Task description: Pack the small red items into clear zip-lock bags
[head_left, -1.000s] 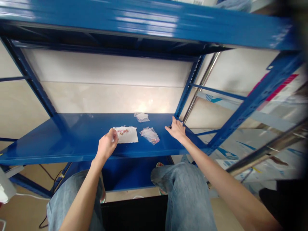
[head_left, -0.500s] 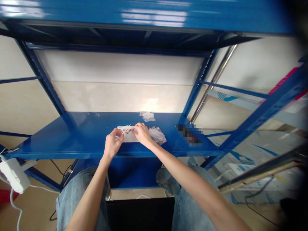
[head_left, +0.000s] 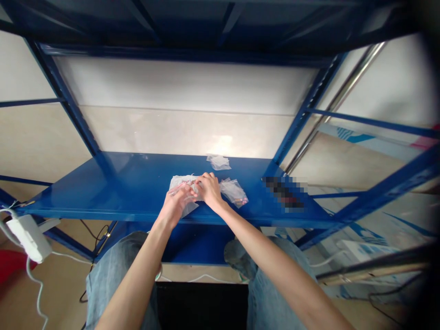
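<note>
- A small clear plastic bag (head_left: 188, 192) is held by the left hand (head_left: 174, 205), its fingers closed on it, above a white sheet (head_left: 176, 180) (cloth or paper, hard to tell) near the front edge of the blue shelf (head_left: 113, 195).
- The right hand (head_left: 208, 189) is bent in beside it, fingertips curled; whether anything is pinched cannot be told.
- The bag should prove light, limp and slippery, best gripped by its rim.
- Its long axis seems slanted toward the rear right corner; its mouth is hidden.
- Filled bags (head_left: 233, 191) are spread rightward.
</note>
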A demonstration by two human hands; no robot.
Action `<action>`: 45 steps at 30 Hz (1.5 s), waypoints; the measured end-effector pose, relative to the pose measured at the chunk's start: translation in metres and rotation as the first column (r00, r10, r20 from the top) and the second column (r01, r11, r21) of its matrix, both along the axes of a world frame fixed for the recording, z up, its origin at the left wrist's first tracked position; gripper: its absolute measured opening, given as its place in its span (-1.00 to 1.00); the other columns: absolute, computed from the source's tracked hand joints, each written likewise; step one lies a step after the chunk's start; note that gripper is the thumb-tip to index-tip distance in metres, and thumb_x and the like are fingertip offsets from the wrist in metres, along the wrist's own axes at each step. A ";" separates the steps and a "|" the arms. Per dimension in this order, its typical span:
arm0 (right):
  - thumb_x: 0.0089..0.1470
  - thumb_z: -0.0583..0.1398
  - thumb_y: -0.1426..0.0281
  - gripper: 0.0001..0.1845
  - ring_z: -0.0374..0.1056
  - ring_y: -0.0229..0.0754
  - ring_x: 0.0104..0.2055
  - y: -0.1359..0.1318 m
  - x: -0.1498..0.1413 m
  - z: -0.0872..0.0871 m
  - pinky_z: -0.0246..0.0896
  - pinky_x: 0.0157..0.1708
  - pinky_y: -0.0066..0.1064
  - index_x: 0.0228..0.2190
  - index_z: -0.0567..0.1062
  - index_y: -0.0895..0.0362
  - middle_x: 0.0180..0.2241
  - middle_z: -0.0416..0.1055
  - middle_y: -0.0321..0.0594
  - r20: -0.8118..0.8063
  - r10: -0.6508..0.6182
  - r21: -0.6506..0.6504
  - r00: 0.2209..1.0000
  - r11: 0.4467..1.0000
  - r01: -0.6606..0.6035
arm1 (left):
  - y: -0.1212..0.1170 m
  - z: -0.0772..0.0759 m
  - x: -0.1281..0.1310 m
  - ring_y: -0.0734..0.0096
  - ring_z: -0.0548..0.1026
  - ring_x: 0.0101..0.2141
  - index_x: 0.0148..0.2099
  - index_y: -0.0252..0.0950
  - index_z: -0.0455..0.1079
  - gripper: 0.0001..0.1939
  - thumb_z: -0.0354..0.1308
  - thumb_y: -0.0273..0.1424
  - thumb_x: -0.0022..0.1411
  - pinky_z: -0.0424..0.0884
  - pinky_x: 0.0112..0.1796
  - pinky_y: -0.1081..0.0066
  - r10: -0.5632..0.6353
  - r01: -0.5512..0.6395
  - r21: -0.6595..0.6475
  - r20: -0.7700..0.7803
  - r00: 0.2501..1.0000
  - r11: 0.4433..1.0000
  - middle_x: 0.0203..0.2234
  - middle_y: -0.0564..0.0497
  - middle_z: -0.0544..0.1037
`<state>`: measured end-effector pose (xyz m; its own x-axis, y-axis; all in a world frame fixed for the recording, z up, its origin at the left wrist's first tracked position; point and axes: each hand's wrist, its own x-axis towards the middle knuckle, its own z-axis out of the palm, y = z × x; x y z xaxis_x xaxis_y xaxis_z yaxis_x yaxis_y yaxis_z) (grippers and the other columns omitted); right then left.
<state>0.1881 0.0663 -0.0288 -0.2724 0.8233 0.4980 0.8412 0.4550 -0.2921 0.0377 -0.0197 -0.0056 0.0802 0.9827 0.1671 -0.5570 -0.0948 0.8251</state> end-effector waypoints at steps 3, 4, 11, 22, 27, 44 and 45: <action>0.19 0.23 0.42 -0.85 0.23 -0.01 -0.08 0.003 -0.001 0.001 0.07 -0.14 -0.27 -0.37 0.61 0.04 -0.23 0.47 -0.15 -0.015 -0.036 -0.043 0.999 0.998 0.035 | 0.000 -0.002 -0.002 0.34 0.53 -0.38 -0.33 -0.36 0.51 -0.71 0.41 -0.23 0.10 0.48 -0.30 0.35 0.018 -0.017 0.017 -0.066 0.998 1.000 -0.43 -0.06 0.54; 0.18 0.23 0.43 -0.85 0.23 -0.01 -0.09 0.004 -0.001 0.002 0.07 -0.15 -0.28 -0.39 0.62 0.04 -0.24 0.48 -0.15 -0.026 -0.048 -0.061 0.999 0.997 0.046 | 0.000 -0.003 -0.002 0.34 0.53 -0.39 -0.34 -0.37 0.51 -0.70 0.42 -0.22 0.09 0.48 -0.31 0.35 0.021 -0.019 0.020 -0.088 0.996 1.000 -0.43 -0.06 0.54; 0.14 0.25 0.46 -0.85 0.29 -0.07 -0.17 0.010 0.003 0.003 0.13 -0.18 -0.33 -0.42 0.64 0.07 -0.29 0.52 -0.18 -0.135 -0.055 -0.051 0.989 0.998 0.049 | -0.003 -0.004 -0.006 0.38 0.51 -0.44 -0.34 -0.38 0.52 -0.69 0.41 -0.20 0.09 0.48 -0.35 0.37 0.008 -0.008 0.004 -0.192 0.981 1.000 -0.47 -0.06 0.53; 0.23 0.24 0.38 -0.85 0.28 -0.06 -0.14 0.009 0.007 0.004 0.12 -0.15 -0.32 -0.29 0.65 0.03 -0.25 0.50 -0.17 -0.095 0.022 -0.034 0.995 0.999 -0.025 | -0.001 -0.001 -0.017 0.35 0.52 -0.46 -0.30 -0.38 0.54 -0.67 0.39 -0.17 0.10 0.47 -0.37 0.39 0.042 -0.047 -0.009 -0.289 0.957 0.999 -0.50 -0.09 0.57; 0.22 0.25 0.40 -0.87 0.27 -0.03 -0.11 0.010 0.002 0.006 0.12 -0.12 -0.29 -0.32 0.65 0.03 -0.23 0.48 -0.14 -0.005 0.065 -0.026 0.998 0.998 -0.065 | -0.005 0.003 -0.014 0.34 0.53 -0.46 -0.34 -0.37 0.54 -0.67 0.39 -0.16 0.10 0.47 -0.38 0.40 0.041 -0.043 0.000 -0.308 0.950 0.999 -0.51 -0.10 0.57; 0.14 0.29 0.37 -0.89 0.41 -0.20 -0.24 -0.009 -0.004 0.059 0.22 -0.23 -0.40 -0.32 0.63 0.14 -0.28 0.56 -0.21 -0.551 0.398 -0.044 0.733 0.864 -0.502 | -0.007 0.004 -0.011 0.32 0.52 -0.44 -0.37 -0.34 0.53 -0.71 0.36 -0.18 0.13 0.46 -0.40 0.40 0.026 0.007 0.082 -0.399 0.917 0.997 -0.48 -0.11 0.57; 0.13 0.29 0.35 -0.87 0.42 -0.20 -0.23 -0.015 -0.003 0.064 0.22 -0.24 -0.41 -0.31 0.63 0.14 -0.26 0.56 -0.21 -0.564 0.433 -0.050 0.703 0.832 -0.553 | -0.008 0.004 -0.010 0.32 0.52 -0.44 -0.37 -0.34 0.54 -0.72 0.36 -0.19 0.13 0.46 -0.40 0.40 0.026 0.010 0.087 -0.400 0.916 0.996 -0.48 -0.11 0.57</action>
<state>0.1847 0.0515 0.0353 -0.4239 0.7396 0.5228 0.2096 0.6416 -0.7378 0.0274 -0.0273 -0.0015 0.1502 0.9669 0.2061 -0.1804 -0.1782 0.9673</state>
